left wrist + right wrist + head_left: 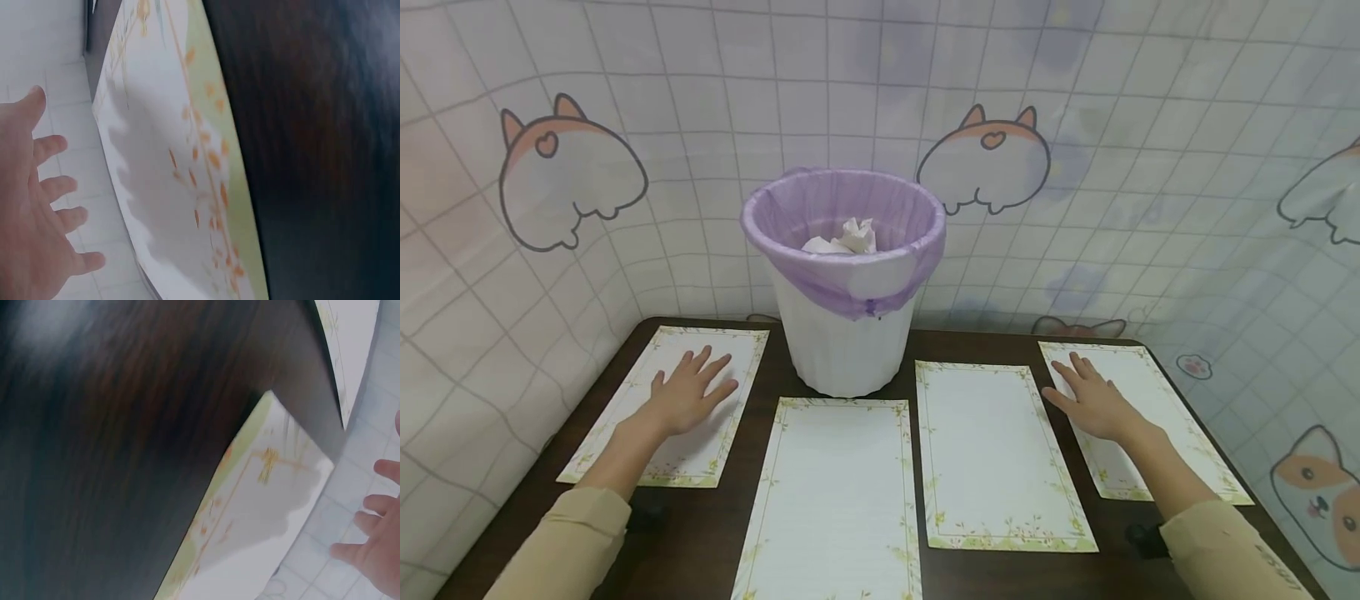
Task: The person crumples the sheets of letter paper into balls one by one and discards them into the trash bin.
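Observation:
My left hand is over a sheet of paper with a green floral border, at the table's left side. Its fingers are spread and hold nothing. In the left wrist view the hand stands apart from the paper, and its shadow falls on the sheet. Over a similar sheet at the right edge is my right hand, fingers extended, also holding nothing. The right wrist view shows that hand raised above its sheet, which carries a shadow too.
Two more bordered sheets lie between the hands, one at centre and one right of it. Behind them a white bin with a purple liner contains crumpled white paper. A checked curtain surrounds the dark table.

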{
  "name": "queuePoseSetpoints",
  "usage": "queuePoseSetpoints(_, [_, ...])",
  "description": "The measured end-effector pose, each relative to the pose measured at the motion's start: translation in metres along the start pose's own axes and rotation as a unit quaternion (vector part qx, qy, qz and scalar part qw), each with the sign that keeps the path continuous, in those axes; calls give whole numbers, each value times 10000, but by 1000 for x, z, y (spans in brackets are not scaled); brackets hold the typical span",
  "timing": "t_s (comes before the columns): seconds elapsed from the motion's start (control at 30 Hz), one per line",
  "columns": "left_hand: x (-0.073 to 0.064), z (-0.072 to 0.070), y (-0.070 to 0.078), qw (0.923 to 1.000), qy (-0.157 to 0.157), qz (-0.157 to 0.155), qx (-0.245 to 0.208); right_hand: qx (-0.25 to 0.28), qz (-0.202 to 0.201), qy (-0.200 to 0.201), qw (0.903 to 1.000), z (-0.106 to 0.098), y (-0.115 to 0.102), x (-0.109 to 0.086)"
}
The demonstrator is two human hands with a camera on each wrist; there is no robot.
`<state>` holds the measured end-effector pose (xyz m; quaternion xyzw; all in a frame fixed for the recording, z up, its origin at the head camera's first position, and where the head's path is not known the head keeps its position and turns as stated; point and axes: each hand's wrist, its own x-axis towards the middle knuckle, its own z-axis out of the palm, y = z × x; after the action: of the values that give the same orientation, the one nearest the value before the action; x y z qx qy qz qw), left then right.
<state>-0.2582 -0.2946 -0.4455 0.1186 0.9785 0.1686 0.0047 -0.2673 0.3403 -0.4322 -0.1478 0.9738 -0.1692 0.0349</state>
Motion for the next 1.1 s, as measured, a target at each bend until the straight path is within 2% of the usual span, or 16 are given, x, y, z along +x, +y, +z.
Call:
queuePoseSetpoints(0.2, [-3,9,20,9992,149,361,106,219,-346,144,9991,10,-8,11])
queuePoseSetpoints(0.3, [-5,15,29,9983,86,573,46,305,-439,125,9985,16,-10,17])
queuePoseSetpoints(0.57, [-12,18,68,9938,-514,978,-110,617,-741,86,9953,25,-21,27])
queuePoseSetpoints(0.7, [-13,23,87,9897,-761,1210,-90,731,-754,11,9945,27,-25,31])
queuePoseSetpoints(0.9, [-14,36,113,9821,-1102,1530,-44,717,-852,-15,9938,33,-24,38])
queuePoseSetpoints(1.1, [-13,51,143,9710,-1461,1890,-117,675,-926,-99,9934,34,-24,47])
